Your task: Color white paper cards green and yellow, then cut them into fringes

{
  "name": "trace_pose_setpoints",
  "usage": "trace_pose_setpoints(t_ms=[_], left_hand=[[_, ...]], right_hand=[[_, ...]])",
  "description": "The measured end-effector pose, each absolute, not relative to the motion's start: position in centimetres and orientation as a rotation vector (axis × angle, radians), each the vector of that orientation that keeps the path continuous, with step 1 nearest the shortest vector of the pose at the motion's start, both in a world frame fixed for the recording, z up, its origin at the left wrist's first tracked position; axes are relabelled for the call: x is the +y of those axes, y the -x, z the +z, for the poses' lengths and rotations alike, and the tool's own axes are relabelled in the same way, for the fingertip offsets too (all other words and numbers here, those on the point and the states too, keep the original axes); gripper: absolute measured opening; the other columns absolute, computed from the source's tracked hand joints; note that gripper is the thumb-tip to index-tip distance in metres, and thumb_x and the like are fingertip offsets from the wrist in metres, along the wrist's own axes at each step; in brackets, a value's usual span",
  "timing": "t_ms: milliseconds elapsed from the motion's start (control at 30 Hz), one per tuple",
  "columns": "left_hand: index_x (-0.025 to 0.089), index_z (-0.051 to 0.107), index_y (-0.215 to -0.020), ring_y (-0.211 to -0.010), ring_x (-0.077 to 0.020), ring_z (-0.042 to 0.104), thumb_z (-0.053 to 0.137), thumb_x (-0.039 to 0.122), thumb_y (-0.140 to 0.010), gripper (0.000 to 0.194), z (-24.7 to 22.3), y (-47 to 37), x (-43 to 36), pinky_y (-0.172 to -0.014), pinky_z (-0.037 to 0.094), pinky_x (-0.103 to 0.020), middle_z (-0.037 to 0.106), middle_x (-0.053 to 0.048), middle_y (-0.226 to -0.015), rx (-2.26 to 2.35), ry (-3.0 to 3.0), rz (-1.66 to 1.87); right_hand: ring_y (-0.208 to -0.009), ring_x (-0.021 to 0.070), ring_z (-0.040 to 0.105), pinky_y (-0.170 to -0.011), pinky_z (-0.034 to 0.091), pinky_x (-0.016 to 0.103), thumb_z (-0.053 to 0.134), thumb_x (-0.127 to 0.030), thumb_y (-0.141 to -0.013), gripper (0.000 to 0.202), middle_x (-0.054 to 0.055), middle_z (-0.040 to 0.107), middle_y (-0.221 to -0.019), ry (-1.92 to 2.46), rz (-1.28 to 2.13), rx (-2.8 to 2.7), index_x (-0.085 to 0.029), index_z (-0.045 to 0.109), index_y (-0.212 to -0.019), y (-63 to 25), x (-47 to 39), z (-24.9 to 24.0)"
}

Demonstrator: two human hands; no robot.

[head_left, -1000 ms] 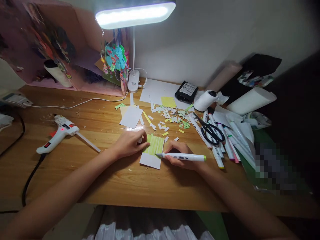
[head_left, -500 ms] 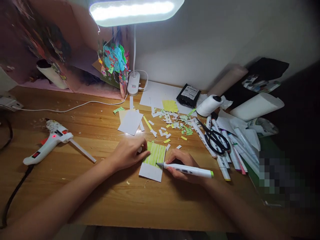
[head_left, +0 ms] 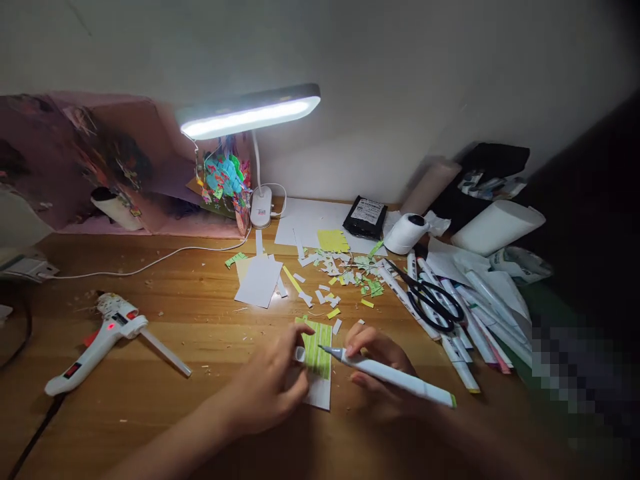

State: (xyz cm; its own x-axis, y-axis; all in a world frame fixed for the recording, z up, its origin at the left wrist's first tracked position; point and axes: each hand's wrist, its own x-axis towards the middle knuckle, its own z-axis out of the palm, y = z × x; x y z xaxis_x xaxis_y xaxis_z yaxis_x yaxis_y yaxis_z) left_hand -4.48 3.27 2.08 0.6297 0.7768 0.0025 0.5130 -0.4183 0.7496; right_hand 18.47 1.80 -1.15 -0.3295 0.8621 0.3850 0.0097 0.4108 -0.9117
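Note:
My right hand (head_left: 380, 360) grips a white marker (head_left: 400, 380) with a green end, its grey tip pointing left over the paper. Curled at the left edge of the paper is my left hand (head_left: 280, 380), with a small white marker cap (head_left: 299, 354) between its fingers. The small white paper (head_left: 319, 393) lies flat on the table, its upper part coloured with light green stripes and its lower part plain white. The left hand hides part of its left side.
A glue gun (head_left: 105, 340) with a red light lies left. Paper scraps (head_left: 345, 267) and white sheets (head_left: 260, 281) spread behind the hands. Scissors (head_left: 435, 303) rest on several markers (head_left: 460, 360) at the right. A lit lamp (head_left: 255, 117) hangs above.
The view has tilted up, so things sit lower. The marker has lifted off the paper and its tip has come near the left hand. The left hand has turned, bringing the cap into view.

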Motion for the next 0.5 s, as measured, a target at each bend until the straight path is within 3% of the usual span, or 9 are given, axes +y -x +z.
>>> trace_pose_setpoints(t_ms=[267,400,500], left_hand=[[0.018,0.028,-0.129,-0.081,-0.0177,0.056,0.045,0.014,-0.078,0.054,1.8,3.3,1.6,-0.073,0.044,-0.027,0.059,-0.005,-0.093,0.857,-2.203,0.406],[0.018,0.034,-0.125,-0.085,-0.0174,0.059,0.052,0.017,-0.077,0.051,1.4,2.7,0.8,-0.075,0.045,-0.025,0.062,-0.008,-0.100,0.793,-2.108,0.400],[0.018,0.036,-0.124,-0.074,-0.0163,0.060,0.056,0.015,-0.072,0.056,0.4,2.5,0.3,-0.064,0.044,-0.023,0.064,-0.004,-0.087,0.857,-2.081,0.394]], right_hand=[[-0.062,0.0111,0.050,-0.054,0.038,0.020,0.061,-0.037,-0.080,0.020,0.001,0.055,-0.074,0.802,1.065,-1.883,-0.020,0.056,-0.088,-17.5,0.1,-1.2],[-0.062,0.0103,0.052,-0.058,0.040,0.020,0.055,-0.036,-0.084,0.017,0.000,0.056,-0.069,0.687,0.773,-1.997,-0.019,0.052,-0.084,-16.3,-0.3,-1.7],[-0.063,0.0097,0.053,-0.058,0.041,0.019,0.051,-0.035,-0.087,0.017,0.000,0.058,-0.070,0.609,0.525,-2.135,-0.019,0.053,-0.082,-16.0,-0.4,-2.1]])
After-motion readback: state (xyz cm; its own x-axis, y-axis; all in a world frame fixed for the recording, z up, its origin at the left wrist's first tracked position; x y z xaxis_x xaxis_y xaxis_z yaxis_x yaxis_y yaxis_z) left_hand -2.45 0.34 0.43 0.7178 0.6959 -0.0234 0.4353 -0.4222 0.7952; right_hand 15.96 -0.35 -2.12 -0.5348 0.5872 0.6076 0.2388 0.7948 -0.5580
